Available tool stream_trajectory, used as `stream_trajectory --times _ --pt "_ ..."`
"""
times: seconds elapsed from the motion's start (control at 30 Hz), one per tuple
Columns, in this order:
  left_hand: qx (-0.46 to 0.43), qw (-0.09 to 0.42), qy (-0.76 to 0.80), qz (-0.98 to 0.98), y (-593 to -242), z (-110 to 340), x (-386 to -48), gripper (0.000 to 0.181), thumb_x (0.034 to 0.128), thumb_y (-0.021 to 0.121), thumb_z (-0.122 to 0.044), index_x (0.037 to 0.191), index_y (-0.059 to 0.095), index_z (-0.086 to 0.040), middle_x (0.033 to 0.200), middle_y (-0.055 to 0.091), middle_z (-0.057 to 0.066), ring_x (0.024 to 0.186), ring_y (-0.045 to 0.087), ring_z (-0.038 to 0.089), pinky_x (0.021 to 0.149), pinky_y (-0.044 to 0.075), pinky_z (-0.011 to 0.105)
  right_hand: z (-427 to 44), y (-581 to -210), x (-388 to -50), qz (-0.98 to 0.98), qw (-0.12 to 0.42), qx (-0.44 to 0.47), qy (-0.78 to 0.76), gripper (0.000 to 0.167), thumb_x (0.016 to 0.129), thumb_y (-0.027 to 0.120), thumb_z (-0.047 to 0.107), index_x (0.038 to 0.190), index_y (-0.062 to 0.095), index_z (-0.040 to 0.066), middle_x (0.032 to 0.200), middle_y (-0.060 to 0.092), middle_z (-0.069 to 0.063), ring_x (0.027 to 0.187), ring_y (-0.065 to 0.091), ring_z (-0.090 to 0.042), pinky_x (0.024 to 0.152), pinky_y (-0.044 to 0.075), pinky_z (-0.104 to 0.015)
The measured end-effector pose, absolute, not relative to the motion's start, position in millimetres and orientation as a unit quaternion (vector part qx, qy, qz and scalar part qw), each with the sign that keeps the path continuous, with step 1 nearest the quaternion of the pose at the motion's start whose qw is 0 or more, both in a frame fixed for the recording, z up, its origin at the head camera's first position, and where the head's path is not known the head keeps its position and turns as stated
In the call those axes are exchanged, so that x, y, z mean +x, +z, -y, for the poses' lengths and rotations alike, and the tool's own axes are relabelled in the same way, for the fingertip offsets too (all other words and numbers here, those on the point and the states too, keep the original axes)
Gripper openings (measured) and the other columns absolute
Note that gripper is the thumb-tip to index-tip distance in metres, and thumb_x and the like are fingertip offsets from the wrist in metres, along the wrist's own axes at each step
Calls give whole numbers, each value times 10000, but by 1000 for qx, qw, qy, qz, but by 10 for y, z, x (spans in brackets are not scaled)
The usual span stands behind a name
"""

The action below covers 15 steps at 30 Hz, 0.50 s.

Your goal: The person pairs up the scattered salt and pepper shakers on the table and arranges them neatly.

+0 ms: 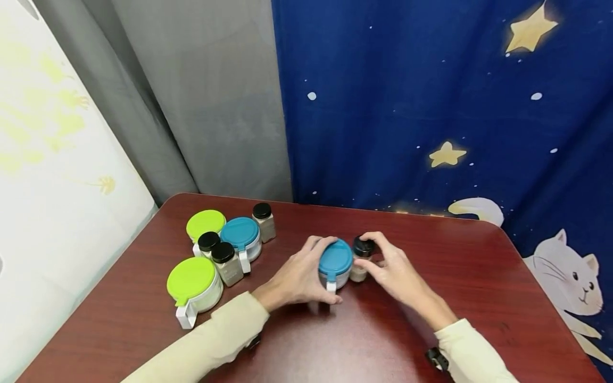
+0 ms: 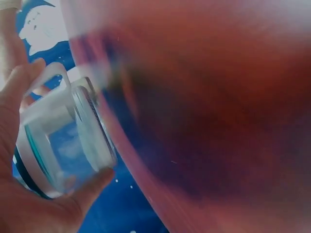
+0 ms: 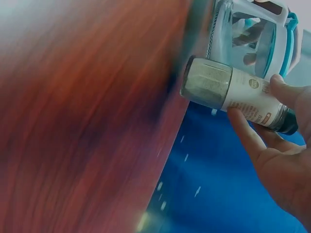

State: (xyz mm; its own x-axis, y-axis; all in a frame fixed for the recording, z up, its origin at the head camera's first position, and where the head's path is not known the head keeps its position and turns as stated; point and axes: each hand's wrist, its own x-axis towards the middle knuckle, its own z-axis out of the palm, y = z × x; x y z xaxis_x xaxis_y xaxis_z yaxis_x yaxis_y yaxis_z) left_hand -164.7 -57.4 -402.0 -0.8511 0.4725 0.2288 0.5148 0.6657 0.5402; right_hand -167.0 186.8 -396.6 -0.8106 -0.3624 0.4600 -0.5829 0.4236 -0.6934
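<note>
Just right of the table's middle stands a glass jar (image 1: 336, 258) with a blue lid and a white handle. My left hand (image 1: 300, 275) wraps round its left side, and the left wrist view shows fingers and thumb on either side of the clear jar (image 2: 63, 145). Close against its right stands a spice bottle (image 1: 358, 273) with a black cap. My right hand (image 1: 401, 272) grips that bottle between thumb and fingers. A pale powder and a printed label show on the bottle (image 3: 206, 83) in the right wrist view.
On the table's left side stand two green-lidded jars (image 1: 191, 282), another blue-lidded jar (image 1: 240, 234) and several black-capped spice bottles (image 1: 230, 270). The dark red table (image 1: 325, 346) ends at the back before grey and blue curtains (image 1: 383, 106).
</note>
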Motion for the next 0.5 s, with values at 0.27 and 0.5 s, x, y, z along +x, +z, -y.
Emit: stream_trajectory --times 0.27,0.5 --pt "-334 25 -292 896 -4030 -178 -2148 1148 609 942 -548 1548 340 -278 1375 421 3 1054 579 165 860 530 346 -2503 -3979 -1762 868 165 187 429 482 921 752 24 1322 490 76 1113 643 -168 780 718 -284 664 541 -200" --pt "-341 13 -280 897 -4130 -680 -2400 1168 606 929 -591 1555 321 -284 1377 425 21 1006 591 173 840 529 338 -2829 -4051 -1783 889 190 128 396 501 973 700 66 1402 442 54 1174 625 -235 865 718 -334 703 465 -88"
